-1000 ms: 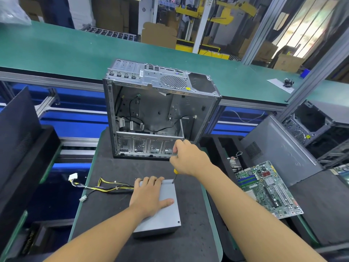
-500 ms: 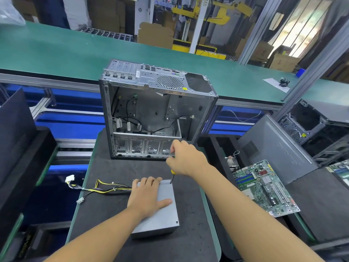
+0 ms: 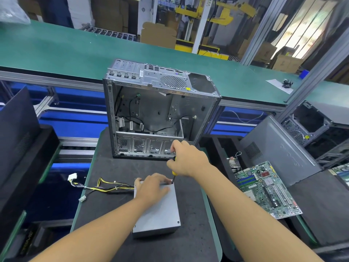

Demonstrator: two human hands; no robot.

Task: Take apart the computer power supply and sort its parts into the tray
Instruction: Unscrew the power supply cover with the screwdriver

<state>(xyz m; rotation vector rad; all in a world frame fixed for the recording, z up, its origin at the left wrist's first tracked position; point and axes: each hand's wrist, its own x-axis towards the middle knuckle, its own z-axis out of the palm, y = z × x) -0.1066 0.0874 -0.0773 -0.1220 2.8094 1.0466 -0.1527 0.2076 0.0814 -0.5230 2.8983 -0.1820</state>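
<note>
Our left hand point(image 3: 153, 188) rests on the power supply point(image 3: 160, 210), fingers loosely extended. Our right hand point(image 3: 186, 160) grasps a screwdriver point(image 3: 174, 173), tip at the supply's far corner.

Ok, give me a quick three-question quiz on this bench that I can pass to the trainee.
1. What does the right hand hold?
A. a screwdriver
B. a wrench
C. a roll of tape

2. True or false: the left hand rests on top of the power supply.

3. Fill in: the circuit board lies to the ___ of the power supply.

Key: 1 A; 2 true; 3 right.
</note>
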